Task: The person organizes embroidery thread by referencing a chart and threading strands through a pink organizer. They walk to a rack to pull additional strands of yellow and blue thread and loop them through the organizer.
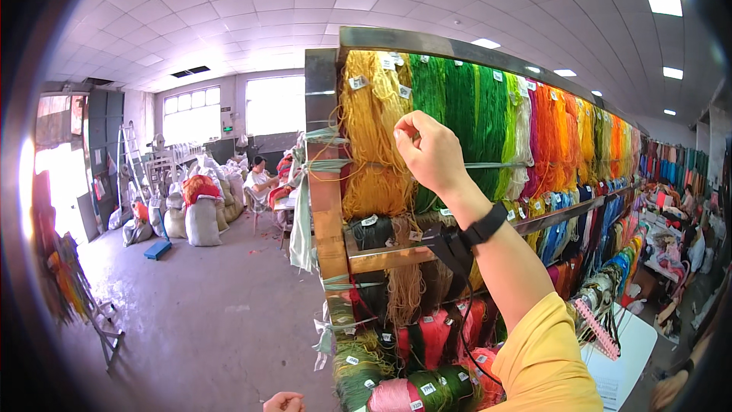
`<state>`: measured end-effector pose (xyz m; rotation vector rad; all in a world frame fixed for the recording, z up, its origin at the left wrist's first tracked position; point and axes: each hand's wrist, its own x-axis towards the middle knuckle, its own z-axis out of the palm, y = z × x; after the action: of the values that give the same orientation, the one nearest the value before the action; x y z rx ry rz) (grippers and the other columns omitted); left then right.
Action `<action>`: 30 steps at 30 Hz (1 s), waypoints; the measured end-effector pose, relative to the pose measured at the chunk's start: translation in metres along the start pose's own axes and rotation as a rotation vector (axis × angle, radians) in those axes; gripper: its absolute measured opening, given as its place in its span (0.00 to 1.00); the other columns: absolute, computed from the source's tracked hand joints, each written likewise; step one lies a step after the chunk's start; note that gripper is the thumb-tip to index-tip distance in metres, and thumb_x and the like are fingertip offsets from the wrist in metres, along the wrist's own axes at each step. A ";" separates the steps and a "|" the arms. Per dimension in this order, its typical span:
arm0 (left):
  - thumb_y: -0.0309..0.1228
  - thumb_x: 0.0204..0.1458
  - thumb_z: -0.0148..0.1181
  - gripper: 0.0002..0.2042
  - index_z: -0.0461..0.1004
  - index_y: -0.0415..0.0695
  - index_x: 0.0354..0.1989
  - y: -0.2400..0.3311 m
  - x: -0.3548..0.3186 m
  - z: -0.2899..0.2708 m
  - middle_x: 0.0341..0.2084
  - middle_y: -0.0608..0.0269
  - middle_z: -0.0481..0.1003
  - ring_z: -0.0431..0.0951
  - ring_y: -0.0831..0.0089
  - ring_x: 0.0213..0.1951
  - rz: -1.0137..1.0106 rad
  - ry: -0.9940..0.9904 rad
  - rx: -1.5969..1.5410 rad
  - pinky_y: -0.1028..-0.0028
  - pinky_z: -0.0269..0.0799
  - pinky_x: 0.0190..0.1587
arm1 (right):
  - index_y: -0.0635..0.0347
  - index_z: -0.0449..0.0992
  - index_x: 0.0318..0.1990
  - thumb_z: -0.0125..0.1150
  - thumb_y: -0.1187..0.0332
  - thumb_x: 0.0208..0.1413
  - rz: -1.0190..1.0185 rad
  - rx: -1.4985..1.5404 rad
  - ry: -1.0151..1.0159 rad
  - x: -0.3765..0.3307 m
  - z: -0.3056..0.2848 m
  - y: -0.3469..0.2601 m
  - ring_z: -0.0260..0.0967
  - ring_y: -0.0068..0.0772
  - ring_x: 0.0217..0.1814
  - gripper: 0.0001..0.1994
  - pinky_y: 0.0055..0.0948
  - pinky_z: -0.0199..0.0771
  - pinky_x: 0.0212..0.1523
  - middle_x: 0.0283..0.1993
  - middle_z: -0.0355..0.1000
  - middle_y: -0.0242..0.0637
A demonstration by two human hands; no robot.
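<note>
My right hand (431, 151) is raised, its fingers pinched closed in front of golden-yellow thread skeins (375, 122); whatever it may hold is too small to make out. A black band (486, 223) with a dark cable circles the wrist. Green skeins (465, 107) hang just behind the hand. Low at the bottom edge, my left hand (284, 402) shows only in part, fingers curled, with its hold hidden. The thread rack (328, 221) carries tagged skeins in several colours. Pale cloth strips (301, 214) are tied around its end post.
Stuffed sacks (202, 217) and a ladder (131, 156) stand far left. A person (261, 177) sits beyond the rack. Bundles of coloured thread (65, 275) hang at the left edge. Another person's hand (669, 393) is at lower right, near a white board (625, 358).
</note>
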<state>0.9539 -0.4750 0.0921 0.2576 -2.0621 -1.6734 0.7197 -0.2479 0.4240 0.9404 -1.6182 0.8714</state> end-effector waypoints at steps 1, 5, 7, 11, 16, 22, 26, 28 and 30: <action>0.25 0.47 0.50 0.07 0.72 0.37 0.32 -0.002 0.000 -0.005 0.18 0.67 0.69 0.67 0.81 0.23 -0.006 0.013 0.005 0.80 0.64 0.27 | 0.58 0.70 0.28 0.51 0.67 0.47 0.010 -0.053 0.002 0.003 0.005 0.002 0.68 0.37 0.28 0.05 0.31 0.67 0.29 0.27 0.69 0.37; 0.25 0.47 0.50 0.07 0.73 0.37 0.32 -0.005 0.002 -0.020 0.18 0.67 0.69 0.67 0.81 0.23 -0.009 0.022 0.009 0.81 0.64 0.27 | 0.58 0.70 0.29 0.51 0.65 0.46 0.111 -0.163 -0.010 0.014 0.013 0.004 0.69 0.40 0.32 0.07 0.34 0.67 0.32 0.30 0.71 0.39; 0.25 0.47 0.50 0.07 0.73 0.38 0.32 -0.010 0.005 -0.025 0.18 0.67 0.69 0.67 0.81 0.23 -0.019 0.014 -0.008 0.81 0.64 0.27 | 0.58 0.71 0.30 0.52 0.63 0.45 0.168 -0.219 -0.035 0.018 0.016 0.001 0.70 0.40 0.33 0.09 0.34 0.68 0.33 0.31 0.72 0.40; 0.26 0.48 0.50 0.07 0.72 0.38 0.32 -0.017 0.011 -0.029 0.19 0.67 0.70 0.67 0.81 0.23 -0.046 -0.006 -0.052 0.81 0.64 0.27 | 0.60 0.72 0.30 0.52 0.63 0.45 0.211 -0.315 -0.022 0.019 0.024 0.006 0.69 0.41 0.33 0.10 0.35 0.68 0.34 0.30 0.72 0.41; 0.26 0.48 0.51 0.07 0.72 0.37 0.32 -0.026 0.019 -0.036 0.20 0.67 0.70 0.68 0.81 0.23 -0.051 -0.043 -0.060 0.81 0.65 0.27 | 0.64 0.71 0.30 0.51 0.66 0.46 0.167 -0.032 0.088 0.010 0.026 0.016 0.69 0.35 0.29 0.10 0.29 0.67 0.31 0.26 0.71 0.40; 0.26 0.48 0.51 0.07 0.72 0.37 0.32 -0.033 0.031 -0.042 0.20 0.67 0.70 0.68 0.81 0.23 -0.055 -0.079 -0.053 0.81 0.65 0.27 | 0.67 0.68 0.32 0.51 0.69 0.48 0.447 0.552 0.075 0.003 0.021 0.008 0.60 0.17 0.17 0.09 0.18 0.60 0.18 0.21 0.67 0.32; 0.26 0.48 0.51 0.07 0.72 0.37 0.33 -0.037 0.037 -0.042 0.21 0.67 0.70 0.68 0.81 0.24 -0.081 -0.119 -0.082 0.81 0.65 0.28 | 0.67 0.69 0.32 0.51 0.68 0.48 0.494 0.474 0.015 0.004 0.025 0.012 0.62 0.21 0.18 0.10 0.20 0.62 0.20 0.22 0.68 0.34; 0.26 0.48 0.51 0.07 0.72 0.37 0.33 -0.042 0.040 -0.043 0.21 0.67 0.70 0.68 0.81 0.24 -0.085 -0.134 -0.085 0.81 0.65 0.27 | 0.68 0.70 0.31 0.52 0.68 0.47 0.394 0.240 0.006 0.007 0.028 0.018 0.63 0.22 0.20 0.10 0.21 0.63 0.22 0.22 0.69 0.35; 0.26 0.48 0.51 0.07 0.72 0.37 0.33 -0.045 0.043 -0.043 0.21 0.67 0.70 0.68 0.81 0.24 -0.089 -0.147 -0.089 0.81 0.65 0.27 | 0.69 0.71 0.30 0.54 0.68 0.45 0.295 -0.025 0.013 0.010 0.032 0.021 0.66 0.25 0.24 0.10 0.25 0.64 0.27 0.22 0.70 0.38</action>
<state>0.9299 -0.5414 0.0649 0.2061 -2.1018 -1.8831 0.6858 -0.2685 0.4247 0.6864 -1.7800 1.0521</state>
